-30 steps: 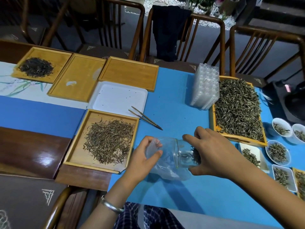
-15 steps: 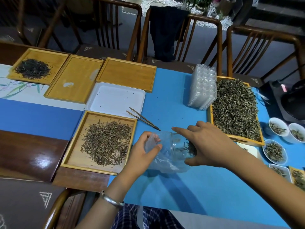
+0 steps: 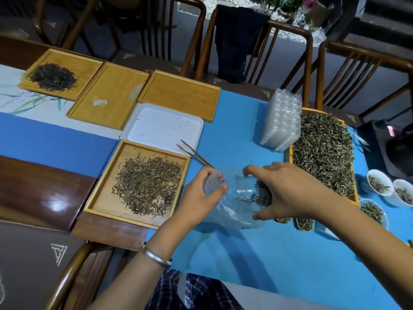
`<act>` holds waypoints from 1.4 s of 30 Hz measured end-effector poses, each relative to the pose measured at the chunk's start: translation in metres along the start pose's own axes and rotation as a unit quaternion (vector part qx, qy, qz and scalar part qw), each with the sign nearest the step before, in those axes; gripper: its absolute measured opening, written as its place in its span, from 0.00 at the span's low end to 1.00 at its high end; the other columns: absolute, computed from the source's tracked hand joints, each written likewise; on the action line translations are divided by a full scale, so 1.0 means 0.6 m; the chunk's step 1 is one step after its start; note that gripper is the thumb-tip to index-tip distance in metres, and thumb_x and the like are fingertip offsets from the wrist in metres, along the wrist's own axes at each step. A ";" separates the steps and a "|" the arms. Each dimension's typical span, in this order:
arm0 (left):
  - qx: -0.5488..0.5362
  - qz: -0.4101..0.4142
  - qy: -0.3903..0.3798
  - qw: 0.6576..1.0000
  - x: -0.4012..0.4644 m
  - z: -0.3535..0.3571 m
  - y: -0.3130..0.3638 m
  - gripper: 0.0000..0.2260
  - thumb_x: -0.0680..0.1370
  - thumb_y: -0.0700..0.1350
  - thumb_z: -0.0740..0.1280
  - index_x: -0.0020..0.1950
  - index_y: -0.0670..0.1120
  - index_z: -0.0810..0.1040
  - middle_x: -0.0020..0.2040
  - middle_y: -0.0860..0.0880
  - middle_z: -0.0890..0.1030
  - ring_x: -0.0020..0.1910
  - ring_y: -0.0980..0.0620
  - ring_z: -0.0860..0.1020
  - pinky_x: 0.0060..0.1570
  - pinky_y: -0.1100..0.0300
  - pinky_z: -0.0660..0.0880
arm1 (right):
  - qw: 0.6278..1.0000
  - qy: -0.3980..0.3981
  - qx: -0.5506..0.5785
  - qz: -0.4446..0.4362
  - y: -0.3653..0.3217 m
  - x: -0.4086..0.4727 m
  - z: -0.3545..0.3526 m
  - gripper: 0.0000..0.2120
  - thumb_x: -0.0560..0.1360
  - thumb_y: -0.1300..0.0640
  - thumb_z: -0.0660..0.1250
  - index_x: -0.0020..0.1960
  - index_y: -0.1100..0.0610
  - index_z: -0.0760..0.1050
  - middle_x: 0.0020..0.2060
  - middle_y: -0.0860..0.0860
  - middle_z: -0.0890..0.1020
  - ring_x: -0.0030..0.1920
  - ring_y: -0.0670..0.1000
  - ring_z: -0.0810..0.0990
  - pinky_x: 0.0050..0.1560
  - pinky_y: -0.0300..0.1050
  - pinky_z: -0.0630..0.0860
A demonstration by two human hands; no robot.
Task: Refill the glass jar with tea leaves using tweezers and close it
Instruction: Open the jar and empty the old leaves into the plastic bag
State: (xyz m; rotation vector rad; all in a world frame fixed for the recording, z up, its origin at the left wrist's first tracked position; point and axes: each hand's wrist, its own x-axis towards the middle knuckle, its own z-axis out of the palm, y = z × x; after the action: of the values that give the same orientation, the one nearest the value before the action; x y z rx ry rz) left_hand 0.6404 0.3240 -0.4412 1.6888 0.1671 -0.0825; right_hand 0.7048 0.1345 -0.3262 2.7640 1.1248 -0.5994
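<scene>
A clear glass jar (image 3: 245,189) lies tipped on its side above the blue cloth, with a clump of tea leaves (image 3: 260,196) at its right end. My right hand (image 3: 288,193) grips that end from above. A clear plastic bag (image 3: 225,211) surrounds the jar's open left end, and my left hand (image 3: 201,195) pinches the bag's edge. Metal tweezers (image 3: 194,153) lie untouched on the cloth just behind my hands. No lid is visible.
A wooden tray of tea leaves (image 3: 147,186) sits left of my hands, a fuller tea tray (image 3: 324,151) to the right. A white plastic tray (image 3: 165,126), stacked clear containers (image 3: 281,121), several small tea dishes (image 3: 380,184) and more wooden trays (image 3: 109,95) surround them.
Both hands keep hold of the jar and bag. The jar has tilted slightly and my right fingers have shifted over its rim. The tweezers have not moved.
</scene>
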 end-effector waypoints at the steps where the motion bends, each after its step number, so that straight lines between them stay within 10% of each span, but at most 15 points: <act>1: 0.001 0.000 0.000 1.000 -0.001 0.001 0.000 0.11 0.73 0.54 0.69 0.51 0.51 0.75 0.51 0.55 0.82 0.55 0.53 0.79 0.60 0.49 0.75 | 1.000 -0.001 0.002 0.000 0.001 0.000 -0.001 0.40 0.59 0.30 0.69 0.65 0.45 0.60 0.40 0.47 0.76 0.49 0.54 0.75 0.49 0.50 0.73; 7: 0.066 0.016 -0.004 0.998 -0.002 0.000 0.000 0.09 0.76 0.54 0.69 0.52 0.53 0.73 0.49 0.62 0.80 0.49 0.63 0.77 0.45 0.70 0.70 | 0.999 0.000 -0.035 -0.003 0.003 0.000 -0.004 0.41 0.60 0.29 0.69 0.67 0.44 0.60 0.41 0.47 0.75 0.49 0.53 0.76 0.45 0.46 0.70; 15: 0.152 0.052 -0.013 0.987 -0.002 0.003 0.003 0.11 0.80 0.52 0.64 0.60 0.49 0.74 0.56 0.48 0.80 0.56 0.49 0.77 0.54 0.50 0.75 | 0.999 -0.019 -0.029 0.017 -0.001 0.002 0.016 0.42 0.59 0.27 0.66 0.68 0.43 0.61 0.43 0.46 0.78 0.45 0.51 0.79 0.40 0.45 0.74; 42: 0.255 -0.003 -0.136 0.957 -0.033 0.083 -0.040 0.16 0.83 0.54 0.57 0.69 0.54 0.72 0.61 0.47 0.76 0.63 0.46 0.73 0.61 0.48 0.72 | 0.987 -0.039 0.108 0.112 0.010 -0.061 0.159 0.41 0.59 0.31 0.71 0.67 0.46 0.64 0.49 0.49 0.81 0.53 0.51 0.80 0.43 0.46 0.76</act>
State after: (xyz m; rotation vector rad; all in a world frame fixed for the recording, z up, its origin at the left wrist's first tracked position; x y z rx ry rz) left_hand 0.6193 0.2763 -0.4678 2.1689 -0.0648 -0.3878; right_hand 0.6545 0.0843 -0.3995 2.9606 0.7599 -0.8354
